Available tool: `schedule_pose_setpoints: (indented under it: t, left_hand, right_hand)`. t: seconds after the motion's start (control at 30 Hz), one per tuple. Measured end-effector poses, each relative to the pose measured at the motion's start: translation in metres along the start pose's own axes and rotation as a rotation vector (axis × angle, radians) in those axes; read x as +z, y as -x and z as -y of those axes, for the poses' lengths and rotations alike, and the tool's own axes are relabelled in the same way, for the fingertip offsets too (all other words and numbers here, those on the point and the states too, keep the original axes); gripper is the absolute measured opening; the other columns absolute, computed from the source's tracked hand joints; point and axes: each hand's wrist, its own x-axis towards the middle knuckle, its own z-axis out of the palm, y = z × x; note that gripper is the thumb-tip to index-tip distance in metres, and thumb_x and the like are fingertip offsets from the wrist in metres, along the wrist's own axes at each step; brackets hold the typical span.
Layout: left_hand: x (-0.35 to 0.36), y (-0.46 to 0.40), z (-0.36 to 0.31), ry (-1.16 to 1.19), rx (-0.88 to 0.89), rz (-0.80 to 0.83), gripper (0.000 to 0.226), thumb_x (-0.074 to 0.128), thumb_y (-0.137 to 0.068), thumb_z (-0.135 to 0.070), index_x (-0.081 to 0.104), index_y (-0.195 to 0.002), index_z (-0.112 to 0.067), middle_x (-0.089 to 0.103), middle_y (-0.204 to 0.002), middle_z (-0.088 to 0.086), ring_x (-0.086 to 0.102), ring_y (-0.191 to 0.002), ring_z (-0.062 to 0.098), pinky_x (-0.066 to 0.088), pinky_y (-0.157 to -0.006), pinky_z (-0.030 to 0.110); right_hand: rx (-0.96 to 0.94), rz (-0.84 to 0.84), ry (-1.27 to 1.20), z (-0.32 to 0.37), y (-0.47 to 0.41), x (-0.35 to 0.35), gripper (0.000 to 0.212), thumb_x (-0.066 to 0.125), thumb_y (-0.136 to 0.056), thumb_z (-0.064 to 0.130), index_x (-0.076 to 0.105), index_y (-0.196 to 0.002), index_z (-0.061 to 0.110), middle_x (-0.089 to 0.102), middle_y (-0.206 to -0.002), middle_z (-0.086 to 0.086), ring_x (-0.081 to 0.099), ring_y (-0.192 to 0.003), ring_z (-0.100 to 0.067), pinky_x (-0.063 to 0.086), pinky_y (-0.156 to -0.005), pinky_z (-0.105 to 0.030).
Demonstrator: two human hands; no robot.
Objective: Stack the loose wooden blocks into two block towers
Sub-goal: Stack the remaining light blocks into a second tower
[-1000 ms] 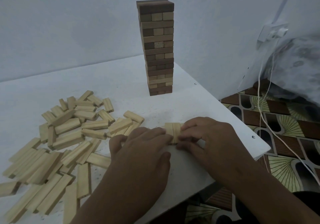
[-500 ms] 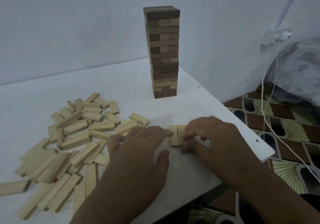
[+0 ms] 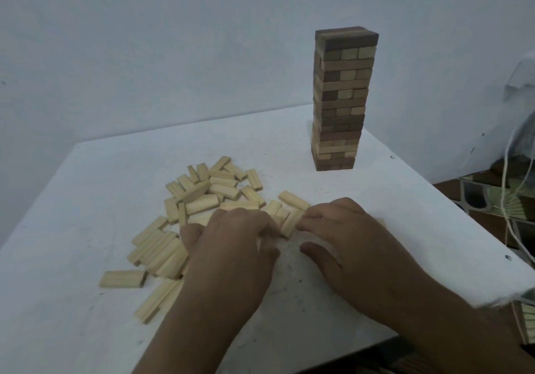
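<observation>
- Your worktop [image 3: 86, 200] is a white slab set against a pale wall [image 3: 173, 40], with its right corner jutting out over a patterned floor [image 3: 492, 205].
- One finished block tower [image 3: 340, 98] stands upright near the far right of the worktop, built of mixed dark and light wood, well apart from your hands.
- The loose wooden blocks [image 3: 202, 197] lie scattered in a pale heap on the left half of the worktop, some flat side by side, some crossing one another; the nearest ones run under your left wrist.
- Your left hand [image 3: 231, 246] lies palm down over the near edge of the heap, fingers bent toward a small block group [image 3: 289, 221] between your two hands; motion blur hides whether it grips.
- Your right hand [image 3: 344, 234] meets that same group from the right, fingertips against the blocks, thumb spread away on the worktop.
- White cords [image 3: 505, 194] hang at the far right edge.
</observation>
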Motion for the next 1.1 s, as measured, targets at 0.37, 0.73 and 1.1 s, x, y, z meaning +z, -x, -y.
schedule_pose_setpoints:
  t: [0.37, 0.73, 1.1]
  left_hand:
    - [-0.015, 0.006, 0.017, 0.325, -0.06, -0.06, 0.022, 0.066, -0.077, -0.019, 0.055, -0.086, -0.037, 0.058, -0.082, -0.012, 0.053, -0.073, 0.004, 0.047, -0.069, 0.028]
    - [-0.008, 0.011, -0.001, 0.118, 0.037, 0.102, 0.009, 0.065, -0.085, -0.049, 0.065, -0.094, -0.047, 0.061, -0.087, -0.029, 0.051, -0.092, -0.007, 0.035, -0.104, 0.041]
    - [-0.017, 0.009, 0.012, -0.082, 0.165, 0.207, 0.028, 0.058, -0.091, -0.023, 0.068, -0.099, -0.048, 0.055, -0.111, -0.027, 0.042, -0.12, 0.002, 0.025, -0.108, 0.037]
  right_hand:
    - [-0.039, 0.075, 0.033, 0.007, -0.001, 0.013, 0.046, 0.034, -0.089, 0.048, 0.06, -0.122, 0.029, 0.05, -0.12, 0.016, 0.037, -0.113, -0.006, 0.029, -0.092, -0.016]
    - [-0.115, -0.007, -0.038, -0.008, 0.03, -0.001, 0.035, 0.05, -0.087, 0.044, 0.068, -0.109, 0.025, 0.066, -0.103, 0.011, 0.057, -0.097, -0.009, 0.046, -0.087, -0.024]
    - [-0.076, 0.066, 0.077, 0.007, 0.026, 0.001, 0.039, 0.035, -0.088, 0.042, 0.066, -0.112, 0.038, 0.059, -0.109, 0.009, 0.048, -0.098, -0.014, 0.041, -0.076, -0.028]
